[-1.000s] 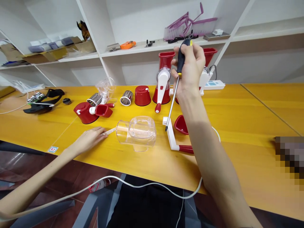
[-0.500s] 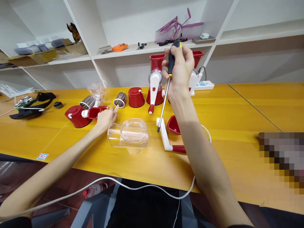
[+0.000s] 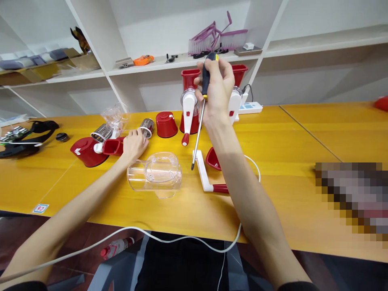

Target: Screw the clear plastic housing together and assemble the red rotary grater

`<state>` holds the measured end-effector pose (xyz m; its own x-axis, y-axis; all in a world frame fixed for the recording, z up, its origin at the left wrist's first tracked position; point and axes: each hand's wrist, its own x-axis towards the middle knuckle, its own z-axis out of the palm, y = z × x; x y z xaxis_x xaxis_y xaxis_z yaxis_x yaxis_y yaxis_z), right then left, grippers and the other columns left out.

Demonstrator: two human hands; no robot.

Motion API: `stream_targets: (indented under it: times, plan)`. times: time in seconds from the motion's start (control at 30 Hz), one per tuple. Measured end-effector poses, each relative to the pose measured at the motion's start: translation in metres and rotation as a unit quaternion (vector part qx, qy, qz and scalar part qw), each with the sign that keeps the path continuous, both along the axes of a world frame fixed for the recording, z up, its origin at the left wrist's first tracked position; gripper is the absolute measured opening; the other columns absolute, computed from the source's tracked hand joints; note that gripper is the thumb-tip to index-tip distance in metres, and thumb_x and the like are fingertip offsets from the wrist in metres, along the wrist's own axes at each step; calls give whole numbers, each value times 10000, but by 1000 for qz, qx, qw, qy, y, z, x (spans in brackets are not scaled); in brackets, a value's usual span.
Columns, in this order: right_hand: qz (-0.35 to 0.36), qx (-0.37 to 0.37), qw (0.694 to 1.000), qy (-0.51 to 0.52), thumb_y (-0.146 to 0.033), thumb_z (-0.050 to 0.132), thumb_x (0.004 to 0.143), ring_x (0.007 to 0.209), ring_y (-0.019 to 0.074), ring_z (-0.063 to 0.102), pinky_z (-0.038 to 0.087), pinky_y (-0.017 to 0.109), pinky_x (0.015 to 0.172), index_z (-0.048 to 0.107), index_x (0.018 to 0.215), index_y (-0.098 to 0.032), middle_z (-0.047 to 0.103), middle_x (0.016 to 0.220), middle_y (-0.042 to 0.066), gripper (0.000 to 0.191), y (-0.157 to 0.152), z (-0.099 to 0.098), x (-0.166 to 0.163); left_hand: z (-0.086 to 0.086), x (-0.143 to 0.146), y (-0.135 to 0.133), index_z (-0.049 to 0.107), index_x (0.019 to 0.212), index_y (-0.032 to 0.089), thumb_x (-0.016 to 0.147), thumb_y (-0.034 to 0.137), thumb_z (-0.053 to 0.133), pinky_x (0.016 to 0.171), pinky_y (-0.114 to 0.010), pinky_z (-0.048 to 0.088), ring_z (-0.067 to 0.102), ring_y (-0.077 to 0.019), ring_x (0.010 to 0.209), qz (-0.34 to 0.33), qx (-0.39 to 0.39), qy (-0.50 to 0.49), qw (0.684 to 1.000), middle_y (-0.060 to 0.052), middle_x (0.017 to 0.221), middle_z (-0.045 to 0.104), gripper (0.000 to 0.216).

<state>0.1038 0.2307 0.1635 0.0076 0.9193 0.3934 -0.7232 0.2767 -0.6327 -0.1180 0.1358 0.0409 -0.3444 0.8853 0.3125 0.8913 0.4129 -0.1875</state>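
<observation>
My right hand (image 3: 218, 87) is raised above the table, fingers wrapped round the dark handle of a Phillips-type screwdriver (image 3: 198, 135); its shaft points down. My left hand (image 3: 134, 144) is at the white-rimmed end of a metal grater drum (image 3: 147, 126). Its fingers are pinched together, with a small pale bit at the fingertips that I cannot make out. A clear plastic housing (image 3: 154, 173) lies on its side between my forearms. Beyond the screwdriver tip lie a white crank handle with a red grip (image 3: 202, 171) and a red hopper (image 3: 213, 158), partly behind my right forearm.
Two red-and-white rotary graters, one of them here (image 3: 189, 107), stand at the back beside a red base (image 3: 166, 124). Another red base (image 3: 87, 151) and a second drum (image 3: 102, 132) lie left. A white cable (image 3: 136, 228) crosses the front edge. A power strip (image 3: 250, 108) sits behind.
The view has turned slightly right, so everything sits further left. My left hand has moved forward and right, closer to the grater drum. My right hand still holds the screwdriver up.
</observation>
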Motion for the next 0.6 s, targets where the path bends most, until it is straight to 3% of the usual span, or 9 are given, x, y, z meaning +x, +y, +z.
stream_targets:
  times: [0.1, 0.17, 0.27, 0.33, 0.43, 0.5, 0.6]
  plan:
    - [8, -1, 1000, -1, -389, 650, 666, 646, 99, 573, 292, 209, 410, 443, 934, -305, 637, 867, -62, 349, -1, 2, 2, 3, 0, -11, 577, 1183, 113, 952, 347, 430, 904, -422, 502, 578, -363, 1192, -51, 35, 12, 998, -224, 1217, 613, 361]
    - [13, -5, 1000, -6, -377, 643, 660, 671, 111, 595, 291, 218, 411, 441, 920, -317, 636, 873, -67, 335, -2, 4, 3, 17, 2, -12, 608, 1121, 139, 954, 347, 450, 899, -418, 505, 601, -333, 1125, -123, 77, -3, 989, -186, 1164, 624, 310]
    - [13, -7, 1000, -4, -352, 619, 695, 676, 111, 591, 296, 221, 413, 437, 912, -321, 633, 881, -68, 286, -1, 6, 8, 65, 14, -7, 634, 983, 145, 953, 322, 483, 858, -366, 518, 638, -230, 909, -253, 76, -97, 959, -100, 972, 672, 235]
    - [12, -6, 1000, 9, -330, 606, 757, 643, 91, 567, 285, 210, 406, 429, 932, -297, 628, 881, -58, 251, 0, 9, 12, 105, 28, -9, 646, 968, 134, 977, 378, 491, 790, -337, 525, 609, -165, 751, -296, 52, -163, 940, -54, 867, 679, 290]
    - [13, -17, 1000, 15, -258, 556, 859, 612, 61, 547, 268, 201, 396, 418, 934, -266, 612, 892, -47, 158, 0, 13, 19, 147, 53, -32, 679, 1079, 153, 947, 583, 537, 802, -336, 539, 643, -171, 810, -370, -79, -206, 903, -40, 940, 703, 472]
    - [20, -24, 999, 12, -223, 530, 883, 616, 63, 556, 274, 213, 396, 414, 917, -272, 609, 892, -49, 131, -1, 15, 21, 150, 65, -59, 651, 1216, 209, 861, 696, 597, 870, -362, 547, 673, -218, 954, -400, -140, -181, 887, -48, 1126, 696, 605]
    - [29, -23, 999, 20, -231, 530, 870, 627, 92, 580, 284, 249, 409, 408, 909, -289, 607, 878, -52, 141, -2, 16, 22, 130, 72, -98, 422, 1490, 272, 818, 719, 631, 919, -425, 550, 652, -306, 1114, -408, -184, -86, 890, -111, 1374, 582, 834]
